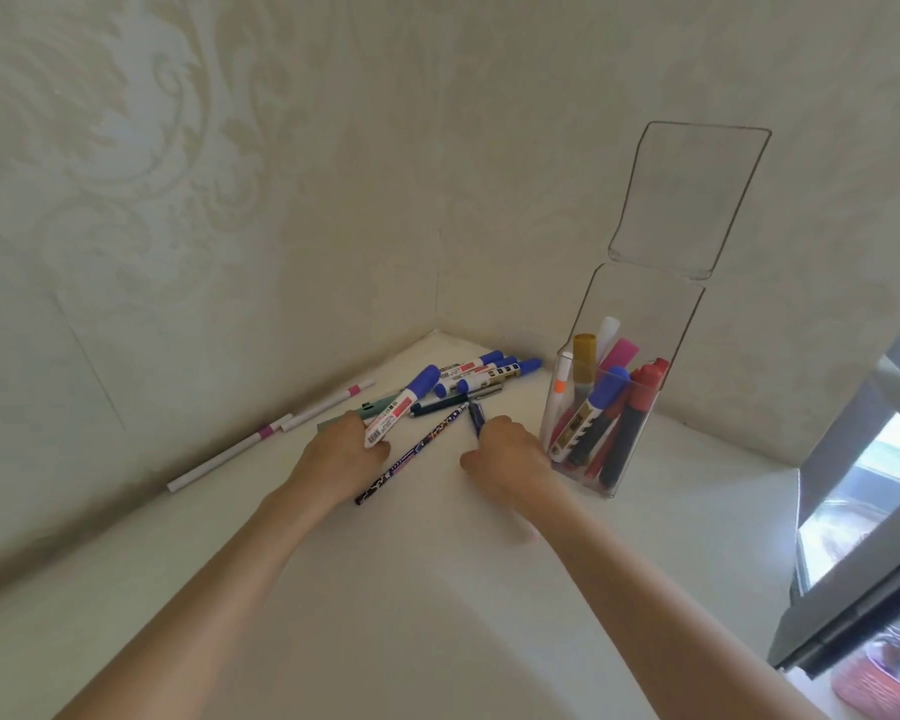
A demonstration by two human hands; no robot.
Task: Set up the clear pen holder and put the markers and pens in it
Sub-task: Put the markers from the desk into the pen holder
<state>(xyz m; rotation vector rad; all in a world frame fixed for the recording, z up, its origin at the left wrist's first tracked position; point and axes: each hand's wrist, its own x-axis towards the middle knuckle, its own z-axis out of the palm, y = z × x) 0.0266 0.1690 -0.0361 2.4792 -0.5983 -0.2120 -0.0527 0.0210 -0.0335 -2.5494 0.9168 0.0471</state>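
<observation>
Markers (601, 423) crowd holder (630, 324); left hand (344, 452) clamps blue-capped marker (401, 405), right hand (505, 449) hides purple pen (475, 415).

A single wide-angle head-worn camera looked forward and down from close above a white shelf surface (437, 615), facing its far corner where two pale patterned walls (230, 174) met; both bare forearms reached in from the lower edge, lines bowed by the lens.

A tall clear acrylic pen holder (640, 324) is stood upright in the corner, part-filled with assorted markers (606, 423). Blue-capped white markers (468, 379) and a dark patterned pencil (411, 454) are scattered flat just beside it.
</observation>
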